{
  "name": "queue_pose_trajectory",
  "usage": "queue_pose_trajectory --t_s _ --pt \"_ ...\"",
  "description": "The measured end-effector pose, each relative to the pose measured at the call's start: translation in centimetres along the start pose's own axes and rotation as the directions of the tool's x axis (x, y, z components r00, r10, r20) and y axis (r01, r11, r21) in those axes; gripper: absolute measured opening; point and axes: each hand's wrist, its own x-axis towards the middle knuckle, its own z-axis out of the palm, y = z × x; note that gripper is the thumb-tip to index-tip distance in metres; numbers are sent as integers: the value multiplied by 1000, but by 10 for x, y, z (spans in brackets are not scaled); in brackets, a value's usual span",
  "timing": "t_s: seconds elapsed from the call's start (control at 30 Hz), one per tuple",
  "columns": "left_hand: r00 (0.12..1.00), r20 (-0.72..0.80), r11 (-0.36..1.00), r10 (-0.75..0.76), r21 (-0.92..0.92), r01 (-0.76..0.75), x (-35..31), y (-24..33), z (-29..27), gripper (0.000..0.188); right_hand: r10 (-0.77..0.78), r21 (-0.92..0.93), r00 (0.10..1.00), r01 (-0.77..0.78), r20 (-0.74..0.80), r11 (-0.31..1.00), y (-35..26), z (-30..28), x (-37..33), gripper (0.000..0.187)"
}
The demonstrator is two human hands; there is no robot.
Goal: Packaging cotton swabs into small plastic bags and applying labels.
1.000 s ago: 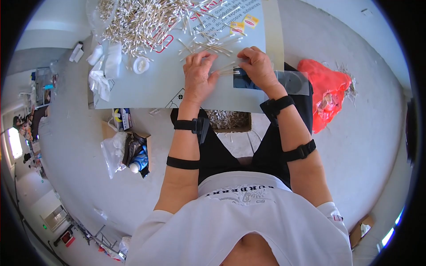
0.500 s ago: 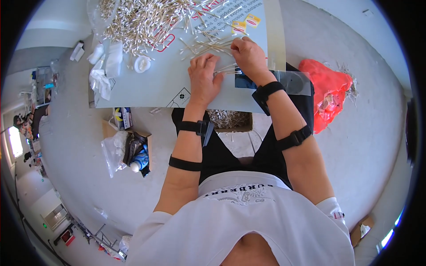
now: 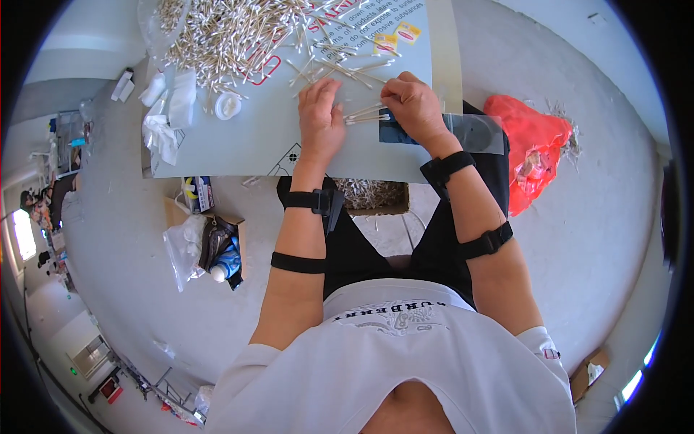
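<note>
Near the table's front, my left hand (image 3: 320, 121) rests with bent fingers and the thumb apart, just below a few loose cotton swabs (image 3: 309, 74). My right hand (image 3: 416, 108) has its fingertips pinched together; whatever may be in them is too small to make out. Between the two hands, a small group of cotton swabs (image 3: 367, 116) lies side by side, pointing toward the right hand. A dark patch (image 3: 394, 132) shows on the table beneath the right hand. More swabs are spread just beyond my hands, and a large heap of cotton swabs (image 3: 220, 40) covers the far left.
A round white container (image 3: 228, 105), clear plastic packs (image 3: 182, 100) and crumpled white wrapping (image 3: 160, 137) are on the left. Two yellow cards (image 3: 396, 39) lie at the far right. Below stand a box of swabs (image 3: 372, 197) and a carton (image 3: 242, 253); a red bag (image 3: 535, 152) lies rightward.
My left hand has shifted slightly left, away from the grouped swabs. My right hand has drawn a little nearer to me, its fingers still pinched.
</note>
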Motion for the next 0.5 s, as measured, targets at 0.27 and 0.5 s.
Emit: queue_pose_trajectory --t_s 0.27,0.5 --pt "975 219 976 35 203 -81 -6 26 -8 43 -1 -57 996 6 92 998 1 -4 -12 10" --pt "985 172 984 1 176 -31 -14 31 -7 38 19 4 990 -20 143 1000 1 -8 -17 9"
